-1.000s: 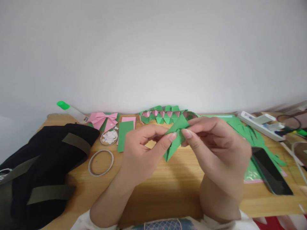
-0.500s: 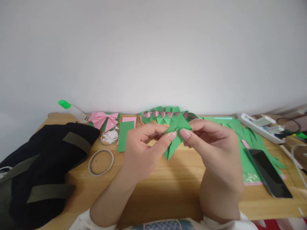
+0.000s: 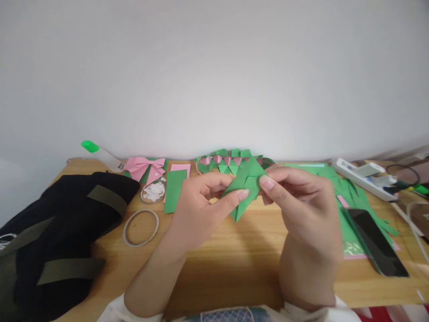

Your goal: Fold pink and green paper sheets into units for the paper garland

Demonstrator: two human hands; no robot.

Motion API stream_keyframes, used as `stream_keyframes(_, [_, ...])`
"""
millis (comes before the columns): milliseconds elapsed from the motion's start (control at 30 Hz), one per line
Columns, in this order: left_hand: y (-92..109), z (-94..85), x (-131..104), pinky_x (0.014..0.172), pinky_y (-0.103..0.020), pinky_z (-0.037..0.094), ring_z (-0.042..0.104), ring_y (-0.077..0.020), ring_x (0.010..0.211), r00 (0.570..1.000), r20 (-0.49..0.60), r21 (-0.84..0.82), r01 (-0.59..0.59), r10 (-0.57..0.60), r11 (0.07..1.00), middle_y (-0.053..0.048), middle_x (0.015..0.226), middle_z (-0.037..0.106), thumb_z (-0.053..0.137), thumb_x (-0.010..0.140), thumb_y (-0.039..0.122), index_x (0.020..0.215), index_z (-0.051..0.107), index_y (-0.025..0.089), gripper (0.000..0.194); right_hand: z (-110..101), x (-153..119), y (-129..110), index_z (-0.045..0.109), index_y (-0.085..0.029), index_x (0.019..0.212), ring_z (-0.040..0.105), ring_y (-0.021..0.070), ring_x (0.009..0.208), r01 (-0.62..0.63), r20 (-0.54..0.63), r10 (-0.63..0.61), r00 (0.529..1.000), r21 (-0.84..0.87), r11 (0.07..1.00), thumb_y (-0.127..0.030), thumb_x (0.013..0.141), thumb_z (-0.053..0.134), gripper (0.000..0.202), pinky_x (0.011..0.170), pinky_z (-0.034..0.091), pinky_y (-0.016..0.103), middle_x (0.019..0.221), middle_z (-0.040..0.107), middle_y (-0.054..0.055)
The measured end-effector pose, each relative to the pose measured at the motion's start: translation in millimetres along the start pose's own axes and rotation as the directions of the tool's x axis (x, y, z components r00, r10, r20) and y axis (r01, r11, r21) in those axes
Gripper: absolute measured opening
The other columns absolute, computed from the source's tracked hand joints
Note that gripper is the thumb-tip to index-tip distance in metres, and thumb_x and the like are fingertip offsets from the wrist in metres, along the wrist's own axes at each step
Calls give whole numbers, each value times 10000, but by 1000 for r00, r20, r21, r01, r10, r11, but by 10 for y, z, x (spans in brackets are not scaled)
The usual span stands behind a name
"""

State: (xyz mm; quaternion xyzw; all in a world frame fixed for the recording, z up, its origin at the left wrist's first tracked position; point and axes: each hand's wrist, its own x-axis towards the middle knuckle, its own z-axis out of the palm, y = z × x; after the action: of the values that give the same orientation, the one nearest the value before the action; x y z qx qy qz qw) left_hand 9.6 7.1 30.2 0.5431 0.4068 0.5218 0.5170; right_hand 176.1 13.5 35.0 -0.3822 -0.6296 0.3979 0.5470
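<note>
A folded piece of green paper [image 3: 252,172] is held up above the table between both hands, its lower point angled down. My left hand [image 3: 204,210] is closed on its left side, the thumb lying across the front and the fingers behind. At the right corner, my right hand [image 3: 298,201] pinches the paper between thumb and fingers. Just behind it, by the wall, stand green and pink folded paper pieces [image 3: 228,163]. A stack of green paper [image 3: 175,192] with pink sheets under it lies beside my left hand.
Left on the wooden table [image 3: 214,277] are a black bag [image 3: 67,232], a tape roll [image 3: 140,228], a ring holding white scraps [image 3: 154,191], a pink paper bow [image 3: 144,167] and a green-capped bottle [image 3: 103,154]. Green strips [image 3: 355,197], a phone [image 3: 375,241] and a power strip [image 3: 365,179] lie right.
My right thumb has slid right, away from the left thumb, to the paper's right corner. More of the paper's folded front shows between the thumbs.
</note>
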Motion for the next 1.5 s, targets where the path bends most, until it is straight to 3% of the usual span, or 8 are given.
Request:
stream_keyframes(167, [22, -1, 33, 592, -106, 531, 666, -63, 633, 992, 81, -104, 107, -99, 989, 40, 702, 749, 770, 698, 84, 753, 752, 176, 108, 14, -7, -3, 711, -215, 736, 496, 71, 569, 28, -108, -30, 994, -16, 999, -184, 869, 678, 140, 524, 402, 206, 594, 566, -47])
stream_keyframes(367, [16, 23, 40, 573, -100, 510, 633, -51, 600, 998, 14, -60, 67, -67, 996, 52, 648, 707, 765, 671, 58, 704, 723, 162, 118, 77, -13, -7, 682, -211, 686, 507, 75, 549, 25, -191, -43, 981, -92, 995, -181, 844, 694, 162, 501, 410, 205, 598, 598, -45])
stream_keyframes(567, [-23, 23, 4, 569, -130, 514, 653, -78, 627, 999, -51, 38, 22, -20, 999, 37, 692, 719, 754, 703, 100, 752, 719, 174, 95, 72, 10, -49, 579, -184, 568, 382, 54, 450, -25, 2, 26, 1000, -206, 978, -163, 780, 724, 258, 420, 328, 196, 477, 457, -77])
stream_keyframes(667, [-17, 34, 0, 561, -150, 523, 671, -95, 635, 998, -59, 82, 3, 2, 997, 24, 723, 735, 736, 727, 112, 775, 723, 180, 85, 61, 26, -66, 575, -182, 556, 347, 52, 433, -43, 24, 49, 999, -203, 978, -176, 770, 735, 267, 392, 289, 197, 466, 433, -78])
stream_keyframes(833, [-5, 50, -18, 581, -178, 554, 682, -116, 643, 997, -72, 125, -21, 30, 992, 16, 716, 735, 743, 721, 111, 794, 731, 186, 106, 38, 10, -57, 609, -180, 578, 423, 71, 485, -37, 28, 41, 999, -137, 990, -181, 795, 725, 245, 432, 327, 214, 516, 507, -47])
stream_keyframes(1033, [11, 73, -27, 578, -152, 552, 665, -91, 609, 998, -56, 111, -37, 43, 993, 33, 676, 719, 755, 711, 89, 766, 725, 187, 117, 36, -20, -14, 629, -192, 607, 488, 87, 526, -15, -103, 5, 995, -94, 995, -225, 849, 697, 253, 507, 395, 234, 553, 568, -31])
stream_keyframes(1333, [30, 66, -29, 608, -158, 556, 660, -93, 617, 995, -84, 191, -36, 52, 981, 32, 677, 725, 774, 694, 83, 748, 729, 186, 125, 83, -15, 21, 674, -212, 671, 491, 103, 521, 42, -276, -43, 960, -8, 999, -190, 819, 725, 158, 490, 401, 253, 565, 577, -29])
stream_keyframes(1500, [-13, 39, -23, 601, -158, 573, 680, -96, 618, 972, -201, 160, -94, 126, 983, 41, 670, 727, 814, 677, 133, 733, 727, 209, 128, 81, 5, 39, 674, -215, 695, 492, 107, 499, 76, -290, -53, 955, 70, 995, -192, 835, 704, 145, 495, 405, 271, 557, 555, -37])
